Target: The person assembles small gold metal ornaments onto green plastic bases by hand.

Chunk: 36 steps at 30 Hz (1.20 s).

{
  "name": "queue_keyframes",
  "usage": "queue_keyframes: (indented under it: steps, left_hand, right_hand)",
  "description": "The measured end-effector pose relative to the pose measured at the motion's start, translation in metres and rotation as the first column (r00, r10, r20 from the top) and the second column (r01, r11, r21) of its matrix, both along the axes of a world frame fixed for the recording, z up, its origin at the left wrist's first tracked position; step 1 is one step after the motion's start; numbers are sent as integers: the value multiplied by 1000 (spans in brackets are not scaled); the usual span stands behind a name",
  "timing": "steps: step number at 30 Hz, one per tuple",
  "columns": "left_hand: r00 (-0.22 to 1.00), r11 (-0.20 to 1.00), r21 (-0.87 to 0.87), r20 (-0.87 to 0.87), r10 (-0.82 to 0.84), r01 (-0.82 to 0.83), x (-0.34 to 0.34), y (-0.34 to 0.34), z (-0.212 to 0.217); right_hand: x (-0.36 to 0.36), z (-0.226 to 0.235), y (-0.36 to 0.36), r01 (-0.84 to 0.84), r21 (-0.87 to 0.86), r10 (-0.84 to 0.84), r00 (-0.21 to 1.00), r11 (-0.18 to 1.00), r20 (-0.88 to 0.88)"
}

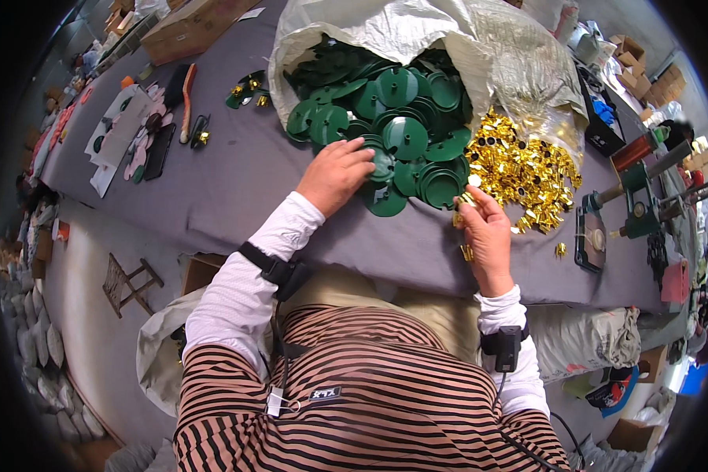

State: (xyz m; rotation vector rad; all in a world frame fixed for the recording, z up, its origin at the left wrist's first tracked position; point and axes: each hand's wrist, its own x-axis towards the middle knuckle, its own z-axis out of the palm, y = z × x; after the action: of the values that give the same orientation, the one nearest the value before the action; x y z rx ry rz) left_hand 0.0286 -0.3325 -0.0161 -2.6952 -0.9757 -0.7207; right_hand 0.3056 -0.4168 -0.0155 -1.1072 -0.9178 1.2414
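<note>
A heap of green plastic discs (406,138), several with a small stem at the centre, spills from the mouth of a white woven sack. My left hand (337,176) reaches onto the near left of the heap, fingers stretched out and touching a disc; its thumb is hidden. Right of the discs lies a pile of shiny gold pieces (527,177), some with dark round centres. Between the thumb and fingers of my right hand (486,234) is a small gold piece (464,200), held at the pile's near left edge. Another gold piece lies partly behind this hand.
The white woven sack (354,20) stands at the back of the grey cloth-covered table (236,173). A hand press (641,197) stands at the right. On the left are a brush (187,102), a dark phone (159,151) and several joined green-and-gold pieces (248,90). A cardboard box (189,31) sits far left.
</note>
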Motion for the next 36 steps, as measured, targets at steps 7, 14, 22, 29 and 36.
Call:
queue_keyframes:
  steps: [7, 14, 22, 29, 36]
  left_hand:
    - [240, 608, -623, 768, 593, 492, 59, -49, 3]
    - [333, 523, -625, 767, 549, 579, 98, -76, 1]
    - [429, 733, -561, 812, 396, 384, 101, -91, 0]
    - [626, 879, -444, 739, 248, 176, 81, -94, -1]
    - [661, 725, -660, 635, 401, 195, 33, -80, 0]
  right_hand:
    - [-30, 16, -1, -102, 466, -217, 784, 879, 581]
    - [-21, 13, -7, -152, 480, -250, 698, 864, 671]
    - [-22, 8, -9, -115, 4, 115, 990, 993, -81]
    - [-36, 3, -12, -42, 153, -13, 939, 987, 343]
    - [-70, 18, -4, -296, -274, 231, 941, 915, -246]
